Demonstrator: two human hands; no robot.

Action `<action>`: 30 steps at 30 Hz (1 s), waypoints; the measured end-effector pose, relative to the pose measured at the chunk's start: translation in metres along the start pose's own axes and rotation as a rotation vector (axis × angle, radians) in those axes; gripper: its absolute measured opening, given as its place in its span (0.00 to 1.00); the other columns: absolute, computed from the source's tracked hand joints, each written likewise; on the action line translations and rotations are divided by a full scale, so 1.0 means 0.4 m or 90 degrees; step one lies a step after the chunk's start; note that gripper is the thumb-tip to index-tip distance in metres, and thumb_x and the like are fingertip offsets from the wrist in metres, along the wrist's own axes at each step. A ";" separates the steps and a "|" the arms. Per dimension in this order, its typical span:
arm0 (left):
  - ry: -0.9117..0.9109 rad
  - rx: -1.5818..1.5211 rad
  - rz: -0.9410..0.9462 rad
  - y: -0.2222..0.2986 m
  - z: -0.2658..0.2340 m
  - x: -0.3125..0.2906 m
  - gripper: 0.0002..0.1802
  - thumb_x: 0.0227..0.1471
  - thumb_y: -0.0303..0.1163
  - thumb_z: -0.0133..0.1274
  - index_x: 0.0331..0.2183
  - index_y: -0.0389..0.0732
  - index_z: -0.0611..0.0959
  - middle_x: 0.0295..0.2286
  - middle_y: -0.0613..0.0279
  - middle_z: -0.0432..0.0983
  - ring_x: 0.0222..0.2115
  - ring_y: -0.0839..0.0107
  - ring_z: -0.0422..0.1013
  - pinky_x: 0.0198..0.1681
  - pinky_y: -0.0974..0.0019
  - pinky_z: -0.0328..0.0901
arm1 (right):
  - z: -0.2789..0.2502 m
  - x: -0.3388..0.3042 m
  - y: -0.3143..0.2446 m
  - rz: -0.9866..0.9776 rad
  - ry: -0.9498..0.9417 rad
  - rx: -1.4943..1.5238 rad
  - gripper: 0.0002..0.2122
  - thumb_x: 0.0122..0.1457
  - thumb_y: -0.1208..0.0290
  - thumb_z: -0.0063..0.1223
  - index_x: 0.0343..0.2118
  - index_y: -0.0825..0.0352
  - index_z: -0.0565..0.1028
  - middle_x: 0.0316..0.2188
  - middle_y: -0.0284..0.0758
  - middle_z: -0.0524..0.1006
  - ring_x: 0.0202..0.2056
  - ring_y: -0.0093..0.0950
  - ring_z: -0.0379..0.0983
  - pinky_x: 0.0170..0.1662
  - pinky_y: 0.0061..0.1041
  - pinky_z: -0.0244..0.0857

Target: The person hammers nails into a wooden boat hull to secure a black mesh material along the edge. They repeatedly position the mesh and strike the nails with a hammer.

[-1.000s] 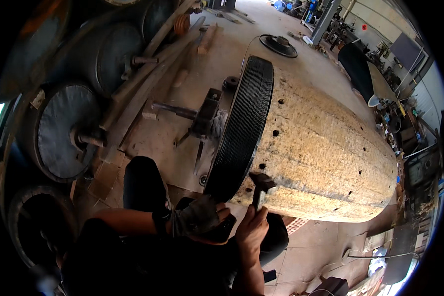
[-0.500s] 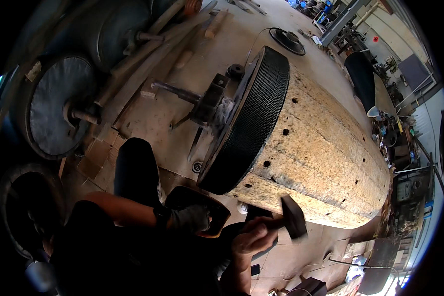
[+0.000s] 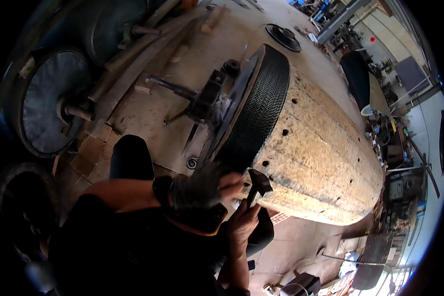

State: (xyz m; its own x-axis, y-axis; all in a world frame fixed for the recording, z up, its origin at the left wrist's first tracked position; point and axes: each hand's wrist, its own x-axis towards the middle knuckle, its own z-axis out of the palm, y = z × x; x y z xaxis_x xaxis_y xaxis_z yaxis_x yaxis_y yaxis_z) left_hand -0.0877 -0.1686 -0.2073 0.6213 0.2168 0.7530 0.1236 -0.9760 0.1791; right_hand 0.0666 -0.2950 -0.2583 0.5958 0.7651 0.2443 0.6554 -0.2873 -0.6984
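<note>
I've right hand [image 3: 242,223] wrapped round hammer [image 3: 261,184], near left end of drum [image 3: 325,153]. Left hand [image 3: 200,190] blurred beside it; can't tell its grip. I'd keep fingers clear, strike square.

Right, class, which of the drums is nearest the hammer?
The big tan drum, with the black band around its left end. The hammer in the right hand is beside it; the other drums are dark and farther left.
</note>
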 end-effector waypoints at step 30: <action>0.182 0.193 -0.086 -0.174 0.046 0.211 0.13 0.46 0.27 0.62 0.38 0.45 0.82 0.38 0.65 0.72 0.37 0.60 0.71 0.39 0.52 0.67 | -0.022 0.009 -0.028 -0.044 0.042 0.114 0.09 0.63 0.72 0.51 0.39 0.74 0.71 0.21 0.50 0.76 0.23 0.46 0.78 0.23 0.35 0.67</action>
State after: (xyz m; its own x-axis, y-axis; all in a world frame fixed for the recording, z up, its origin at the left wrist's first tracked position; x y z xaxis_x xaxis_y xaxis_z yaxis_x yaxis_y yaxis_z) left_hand -0.0297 -0.0825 -0.1678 0.3498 0.2979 0.8882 0.4370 -0.8905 0.1266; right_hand 0.0654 -0.2940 -0.2438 0.5856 0.7383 0.3346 0.6058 -0.1244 -0.7858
